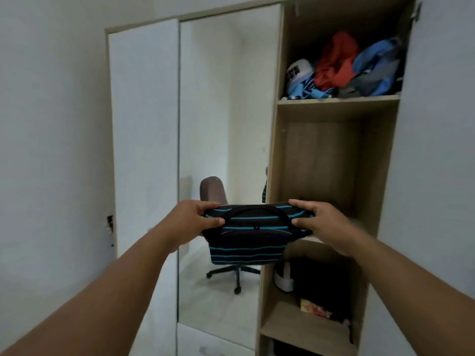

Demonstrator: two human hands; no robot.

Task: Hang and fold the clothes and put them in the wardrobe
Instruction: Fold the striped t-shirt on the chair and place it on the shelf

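The folded striped shirt [253, 233], black with teal bands, is held flat at mid height in front of the open wardrobe [331, 160]. The left hand [191, 222] grips its left edge: thumb on top, fingers curled over the far edge, pinching the fabric. The right hand [312, 222] grips the right edge the same way, thumb on the near top surface, fingers wrapped over the far side. A lower fold hangs free below both thumbs.

Beyond the right fingertips lies the middle compartment [321, 160]; its back panel is bare above the shirt. The shirt's right edge overlaps the vertical wardrobe side panel [273, 160]; its left part is in front of the mirror door [226, 111]. The shelf board [339, 104] well above the fingers carries a pile of clothes [359, 65], red, blue and grey, with a white cap [299, 73] at its left. Below the right hand, the lower compartment holds dark items [318, 286], a white object [282, 278] and a yellow-red packet [312, 307]; contents are blurred. The mirror, beyond the left fingers, reflects an office chair [226, 255]. A white door panel [144, 124] stands left of the mirror.
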